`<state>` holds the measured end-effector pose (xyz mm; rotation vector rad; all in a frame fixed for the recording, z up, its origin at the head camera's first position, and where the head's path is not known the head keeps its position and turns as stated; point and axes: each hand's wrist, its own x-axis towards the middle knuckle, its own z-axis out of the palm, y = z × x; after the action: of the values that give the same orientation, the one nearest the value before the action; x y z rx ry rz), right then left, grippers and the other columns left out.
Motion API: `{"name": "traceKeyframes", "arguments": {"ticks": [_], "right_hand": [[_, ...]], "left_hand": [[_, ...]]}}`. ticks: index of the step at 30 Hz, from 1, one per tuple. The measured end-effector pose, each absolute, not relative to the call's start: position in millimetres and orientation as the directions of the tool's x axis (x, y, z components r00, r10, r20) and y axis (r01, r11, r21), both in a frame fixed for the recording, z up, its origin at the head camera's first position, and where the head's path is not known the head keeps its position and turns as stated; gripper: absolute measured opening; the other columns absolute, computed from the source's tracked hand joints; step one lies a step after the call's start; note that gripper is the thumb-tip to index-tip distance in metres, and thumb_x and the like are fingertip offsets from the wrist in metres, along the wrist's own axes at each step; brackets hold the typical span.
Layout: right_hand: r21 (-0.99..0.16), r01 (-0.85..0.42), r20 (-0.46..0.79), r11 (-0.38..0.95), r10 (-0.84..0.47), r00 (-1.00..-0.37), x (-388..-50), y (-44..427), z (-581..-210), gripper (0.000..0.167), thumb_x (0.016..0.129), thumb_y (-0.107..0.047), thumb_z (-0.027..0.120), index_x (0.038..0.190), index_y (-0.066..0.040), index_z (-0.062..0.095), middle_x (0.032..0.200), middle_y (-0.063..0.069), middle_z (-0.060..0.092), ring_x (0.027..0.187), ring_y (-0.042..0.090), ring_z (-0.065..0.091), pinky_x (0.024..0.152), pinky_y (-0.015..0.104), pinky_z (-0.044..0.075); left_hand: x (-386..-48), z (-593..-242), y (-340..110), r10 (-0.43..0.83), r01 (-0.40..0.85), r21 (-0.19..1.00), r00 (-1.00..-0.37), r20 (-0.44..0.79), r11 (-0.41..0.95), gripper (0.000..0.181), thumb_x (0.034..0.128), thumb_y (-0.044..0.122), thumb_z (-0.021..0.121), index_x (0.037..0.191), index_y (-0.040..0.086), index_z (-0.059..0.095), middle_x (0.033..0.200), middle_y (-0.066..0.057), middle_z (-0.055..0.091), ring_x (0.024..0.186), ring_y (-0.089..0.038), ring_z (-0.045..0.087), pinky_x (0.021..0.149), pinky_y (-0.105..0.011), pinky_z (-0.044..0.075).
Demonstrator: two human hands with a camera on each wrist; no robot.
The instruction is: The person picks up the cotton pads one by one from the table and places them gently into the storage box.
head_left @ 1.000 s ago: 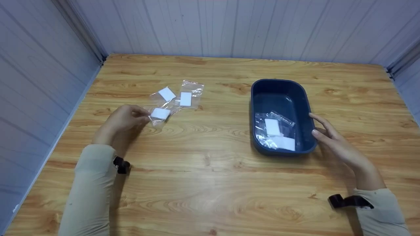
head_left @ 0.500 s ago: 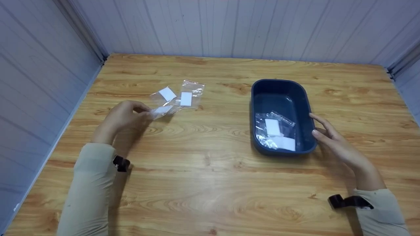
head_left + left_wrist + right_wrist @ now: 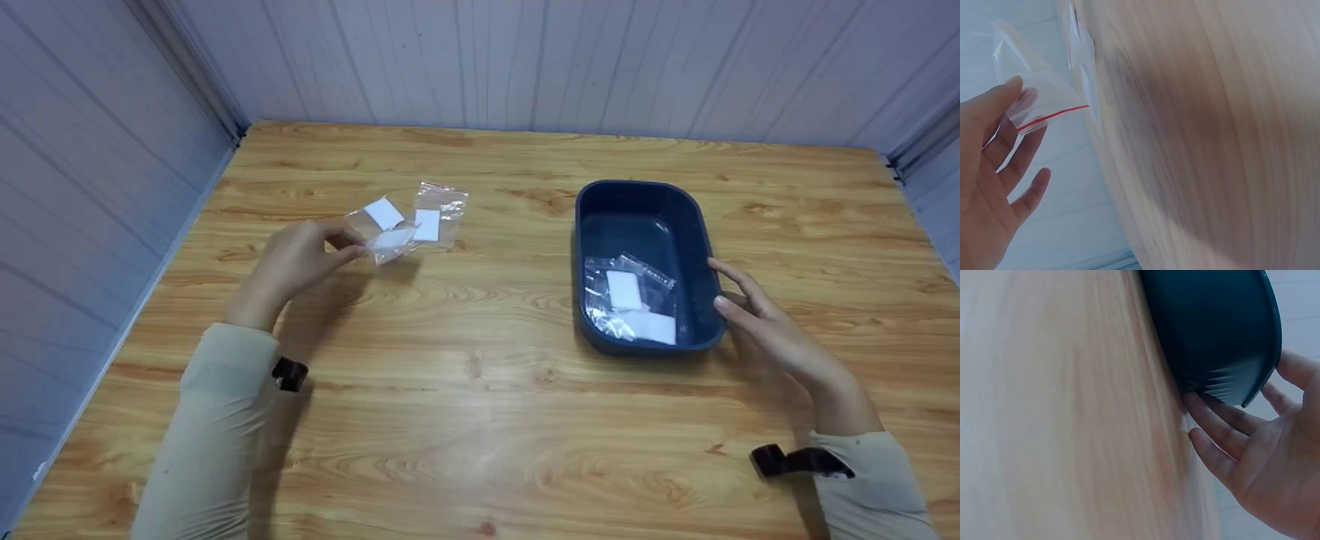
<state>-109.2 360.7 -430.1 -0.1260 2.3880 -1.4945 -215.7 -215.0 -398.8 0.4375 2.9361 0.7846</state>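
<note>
1. Progress looks partial: at least two clear-and-white rectangular plastic packets [image 3: 622, 291] already lie inside the dark-blue rounded rectangular box [image 3: 622, 234]
2. Two similar clear packets [image 3: 427, 226] are left outside, on the wood-grain surface [image 3: 465, 427]
3. Left hand [image 3: 296, 259] pinches a third outside packet [image 3: 393, 239] near them by its edge, fingers otherwise loosely spread
4. Right hand [image 3: 784, 337] grasps nothing, its relaxed fingers touching the box's rim and outer wall

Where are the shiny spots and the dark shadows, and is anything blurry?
Head view: a pale shine on the table, bright glints on the bags in the blue box, a shadow below the left hand; left wrist view: a wide dark shadow across the wood; right wrist view: the wood looks soft and streaky.
</note>
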Motion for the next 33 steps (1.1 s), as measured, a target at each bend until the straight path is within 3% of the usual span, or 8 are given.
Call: {"name": "traceKeyframes", "arguments": {"ticks": [4,17,22,27,33], "right_hand": [[-0.891,0.101,-0.224,0.443,-0.235,-0.946,-110,361,-430,0.059,0.107,-0.033,0.043,0.159,-0.033,0.014,0.160,0.025,0.013,0.142,0.047,0.018,0.110,0.068,0.016],[-0.892,0.100,-0.223,0.441,-0.236,-0.946,-110,362,-430,0.059,0.108,-0.033,0.042,0.159,-0.033,0.013,0.159,0.025,0.015,0.141,0.047,0.022,0.110,0.068,0.016],[-0.894,0.108,-0.229,0.434,-0.238,-0.944,-110,362,-430,0.060,0.107,-0.034,0.043,0.159,-0.034,0.013,0.158,0.027,0.017,0.142,0.047,0.020,0.110,0.068,0.015],[-0.892,0.098,-0.222,0.441,-0.238,-0.945,-110,362,-431,0.059,0.108,-0.032,0.042,0.159,-0.033,0.014,0.161,0.021,0.013,0.143,0.045,0.017,0.110,0.067,0.017],[-0.894,0.098,-0.221,0.437,-0.241,-0.945,-109,362,-431,0.059,0.108,-0.032,0.042,0.159,-0.033,0.014,0.161,0.022,0.013,0.143,0.046,0.017,0.109,0.068,0.016]], "left_hand": [[-215,-400,-205,0.310,0.292,0.478,-0.950,0.042,0.828,0.016,0.0942,0.027,0.070,0.102,0.014,0.075,0.096,-0.004,0.074,0.090,-0.025,0.065,0.079,-0.046,0.045],[-218,-397,-165,0.380,0.398,0.438,-0.915,0.132,0.806,0.013,0.0925,0.029,0.072,0.097,0.017,0.076,0.087,0.001,0.072,0.082,-0.020,0.063,0.071,-0.040,0.045],[-220,-399,-152,0.406,0.436,0.458,-0.898,0.168,0.775,0.014,0.0929,0.030,0.072,0.097,0.018,0.077,0.084,0.003,0.072,0.080,-0.020,0.062,0.075,-0.039,0.043],[-222,-403,-140,0.428,0.491,0.464,-0.871,0.243,0.737,0.015,0.0930,0.030,0.072,0.098,0.017,0.077,0.080,0.004,0.071,0.072,-0.016,0.059,0.067,-0.035,0.040],[-224,-404,-127,0.418,0.501,0.472,-0.865,0.276,0.726,0.017,0.0938,0.030,0.071,0.101,0.016,0.077,0.083,0.002,0.071,0.074,-0.019,0.061,0.061,-0.032,0.038]]}}
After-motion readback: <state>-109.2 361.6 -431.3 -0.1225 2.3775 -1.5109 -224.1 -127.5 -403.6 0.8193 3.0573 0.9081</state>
